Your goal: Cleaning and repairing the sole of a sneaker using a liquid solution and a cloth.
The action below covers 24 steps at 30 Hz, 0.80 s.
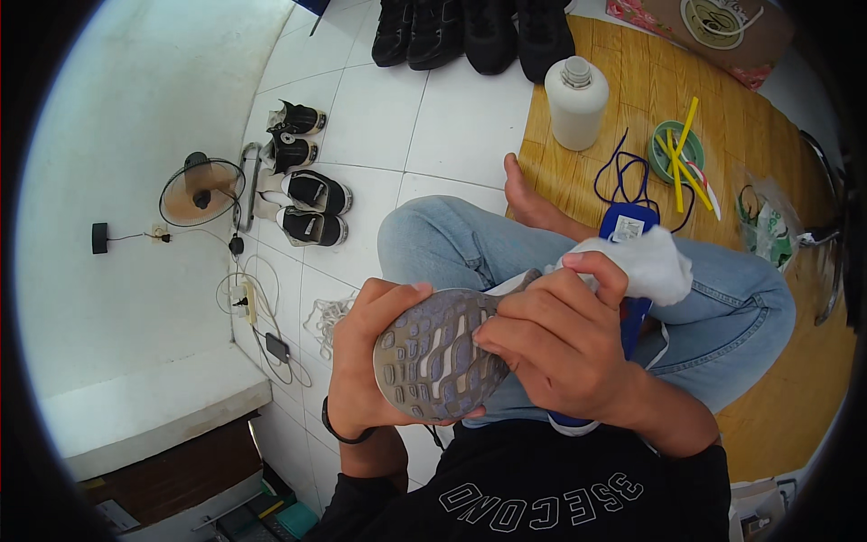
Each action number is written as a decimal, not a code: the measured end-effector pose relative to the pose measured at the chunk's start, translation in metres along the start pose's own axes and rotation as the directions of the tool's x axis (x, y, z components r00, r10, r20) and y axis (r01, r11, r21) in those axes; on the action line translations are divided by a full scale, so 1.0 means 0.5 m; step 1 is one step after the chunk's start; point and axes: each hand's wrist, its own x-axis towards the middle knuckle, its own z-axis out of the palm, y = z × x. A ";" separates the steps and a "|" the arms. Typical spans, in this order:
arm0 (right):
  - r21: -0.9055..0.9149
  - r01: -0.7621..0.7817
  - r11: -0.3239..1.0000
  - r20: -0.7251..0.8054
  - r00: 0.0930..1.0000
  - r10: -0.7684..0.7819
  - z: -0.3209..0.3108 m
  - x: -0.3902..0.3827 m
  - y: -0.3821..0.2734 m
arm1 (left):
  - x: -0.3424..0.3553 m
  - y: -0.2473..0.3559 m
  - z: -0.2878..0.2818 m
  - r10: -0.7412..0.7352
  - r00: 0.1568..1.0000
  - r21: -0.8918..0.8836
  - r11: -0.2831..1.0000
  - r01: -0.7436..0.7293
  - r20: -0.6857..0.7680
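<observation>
A sneaker (442, 354) is held over my lap, its grey patterned sole turned up toward me. My left hand (359, 348) grips it round the toe end, with the thumb along the edge. My right hand (564, 330) is closed, its fingertips against the middle of the sole. A bunched white cloth (646, 265) comes out beside its index finger, and the hand appears to grip it; the palm side is hidden. Under the cloth, a blue sandal-like or shoe-like piece (629, 219) lies across my leg, partly covered. Dark blue laces (623, 176) lie beyond it.
A white bottle (577, 104) stands uncapped on the wooden mat (623, 54), near a green bowl (677, 144) with yellow sticks. Black shoes (452, 36) line the far side; more shoes (312, 208) sit left on tiles. A fan (200, 191), cables (257, 307) and white laces (330, 321) lie leftward.
</observation>
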 end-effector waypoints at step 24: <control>-0.112 0.237 0.965 0.130 0.966 -0.223 -0.037 0.029 0.010 | 0.005 0.014 0.005 0.018 1.000 0.045 0.999 -0.019 0.023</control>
